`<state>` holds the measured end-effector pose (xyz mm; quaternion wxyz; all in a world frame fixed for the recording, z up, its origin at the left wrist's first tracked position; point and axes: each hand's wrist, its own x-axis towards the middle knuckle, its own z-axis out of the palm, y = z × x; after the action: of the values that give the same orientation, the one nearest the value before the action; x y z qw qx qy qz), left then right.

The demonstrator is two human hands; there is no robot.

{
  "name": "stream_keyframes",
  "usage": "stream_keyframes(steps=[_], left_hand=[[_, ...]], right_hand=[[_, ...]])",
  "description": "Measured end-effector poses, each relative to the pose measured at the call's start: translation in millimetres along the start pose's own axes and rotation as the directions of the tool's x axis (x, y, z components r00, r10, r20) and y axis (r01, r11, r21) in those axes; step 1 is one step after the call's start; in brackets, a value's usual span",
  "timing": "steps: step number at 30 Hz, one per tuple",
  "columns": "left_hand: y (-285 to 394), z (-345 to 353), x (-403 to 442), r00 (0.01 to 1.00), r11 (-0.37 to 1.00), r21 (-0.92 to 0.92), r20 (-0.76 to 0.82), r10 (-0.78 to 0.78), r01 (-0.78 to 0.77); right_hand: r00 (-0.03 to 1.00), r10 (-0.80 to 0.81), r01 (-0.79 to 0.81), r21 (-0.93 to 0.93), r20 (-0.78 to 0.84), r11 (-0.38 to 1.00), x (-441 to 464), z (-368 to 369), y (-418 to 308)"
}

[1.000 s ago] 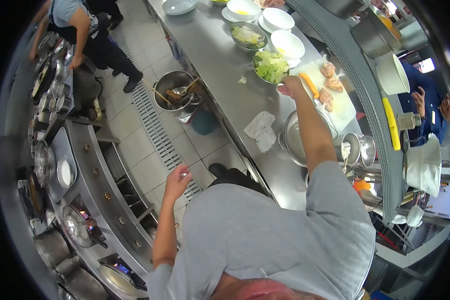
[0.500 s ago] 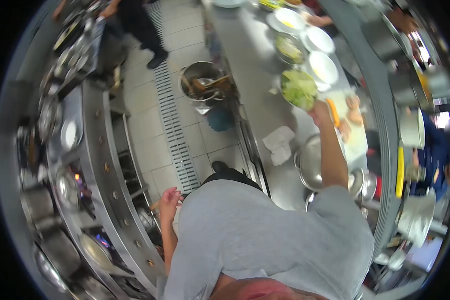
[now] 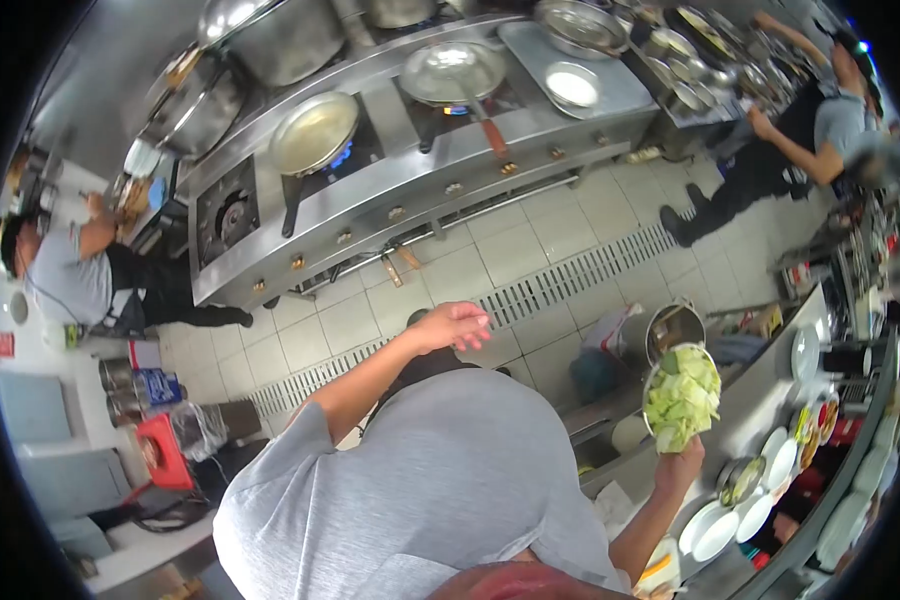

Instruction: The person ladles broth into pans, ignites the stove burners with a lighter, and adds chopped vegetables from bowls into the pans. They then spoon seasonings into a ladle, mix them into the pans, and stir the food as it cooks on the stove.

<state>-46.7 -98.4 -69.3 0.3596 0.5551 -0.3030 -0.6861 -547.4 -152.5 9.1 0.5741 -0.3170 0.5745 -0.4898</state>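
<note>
At left, pan (image 3: 315, 133) set over blue flame, apparently for heating, with dark handle turned outward, probably for reach. At centre, left hand (image 3: 452, 326) extended above floor (image 3: 492, 258), empty, fingers loosely curled, perhaps for balance. At right, bowl (image 3: 649, 405) of chopped greens (image 3: 684, 392) held beside counter (image 3: 748, 405), near side grasped by right hand (image 3: 679, 464), likely keeping leaves contained.
</note>
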Motion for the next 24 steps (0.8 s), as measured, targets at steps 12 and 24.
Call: stream_keyframes(steps=[12, 24], left_hand=[[-56, -243, -120, 0.883, 0.655, -0.632, -0.453, 0.121, -0.414], [-35, -366, -136, 0.819, 0.749, -0.486, -0.560, 0.128, -0.449]], right_hand=[[0.885, 0.104, -0.020, -0.185, 0.454, 0.982, 45, 375, -21], [0.708, 0.186, 0.118, -0.374, 0.682, 0.920, 59, 690, 49]])
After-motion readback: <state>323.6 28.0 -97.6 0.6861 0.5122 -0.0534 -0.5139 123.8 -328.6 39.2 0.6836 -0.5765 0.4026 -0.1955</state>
